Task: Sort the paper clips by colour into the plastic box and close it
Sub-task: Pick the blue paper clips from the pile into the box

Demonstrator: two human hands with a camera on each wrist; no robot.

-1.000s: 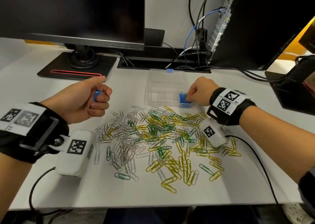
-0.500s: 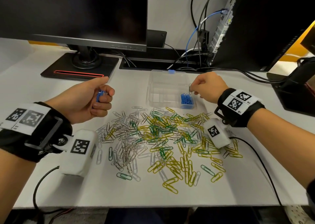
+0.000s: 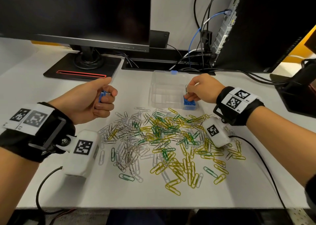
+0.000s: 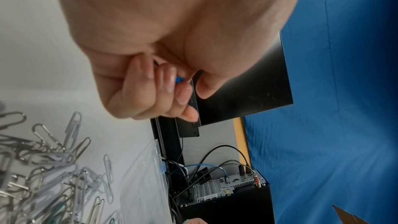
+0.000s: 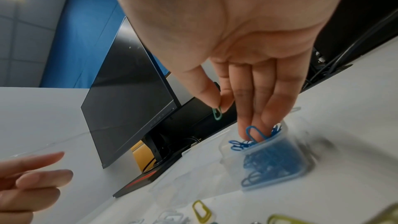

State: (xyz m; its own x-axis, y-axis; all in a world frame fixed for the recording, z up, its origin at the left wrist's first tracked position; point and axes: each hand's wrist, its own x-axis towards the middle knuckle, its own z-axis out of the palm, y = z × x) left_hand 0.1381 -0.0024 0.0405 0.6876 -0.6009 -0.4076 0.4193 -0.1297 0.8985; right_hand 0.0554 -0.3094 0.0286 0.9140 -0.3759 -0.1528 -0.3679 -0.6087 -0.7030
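Only wristband markers [image 3: 236, 99], no words.

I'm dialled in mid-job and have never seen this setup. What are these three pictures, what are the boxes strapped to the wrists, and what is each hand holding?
There is no robot: a person works bare-handed, with a small camera strapped to each wrist. The wide picture comes from a camera on the head; the other two look along each hand.

On the white desk lies a pile of loose paper clips: yellow, green, white and silver. Behind it stands the clear plastic box, lid open, with blue clips in its near right compartment.

The left hand grips a bunch of blue clips. The right hand pinches one green clip between thumb and forefinger while its other fingers reach into the blue compartment.
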